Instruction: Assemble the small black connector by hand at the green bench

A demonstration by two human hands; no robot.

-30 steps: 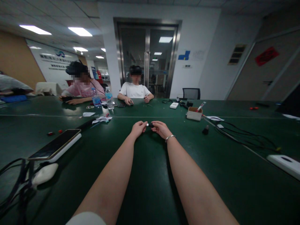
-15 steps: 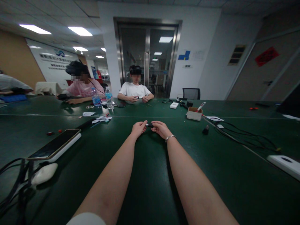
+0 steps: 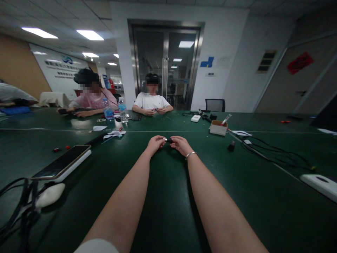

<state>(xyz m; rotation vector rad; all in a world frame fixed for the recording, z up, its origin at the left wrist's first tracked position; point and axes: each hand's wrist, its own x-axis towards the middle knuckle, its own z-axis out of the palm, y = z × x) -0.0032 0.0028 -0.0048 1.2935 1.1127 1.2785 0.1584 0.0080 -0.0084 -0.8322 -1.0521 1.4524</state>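
Note:
Over the middle of the green table (image 3: 168, 182) both my arms reach forward, and my hands meet at a small black cylinder with a silver end (image 3: 169, 140). Its exact kind is too small to tell. My right hand (image 3: 180, 145), with a silver bracelet at the wrist, grips the black part between thumb and fingers. At the silver end, my left hand (image 3: 156, 143) is closed in a pinch, its fingertips at the metal. The cylinder lies roughly level, partly hidden by fingers. A small black object (image 3: 231, 146) stands on the table to the right of my hands.
To the left lie a phone (image 3: 63, 162) on a white box, a pale mouse-shaped object (image 3: 50, 196) and black cables. Water bottles (image 3: 122, 111) stand farther back. A small open box (image 3: 218, 128) and cables (image 3: 273, 149) are on the right. People sit across the table.
My left hand has shifted slightly left, and more of the silver end shows between my hands. My right hand stays nearly still. Across the table, the seated persons' hands have moved a little.

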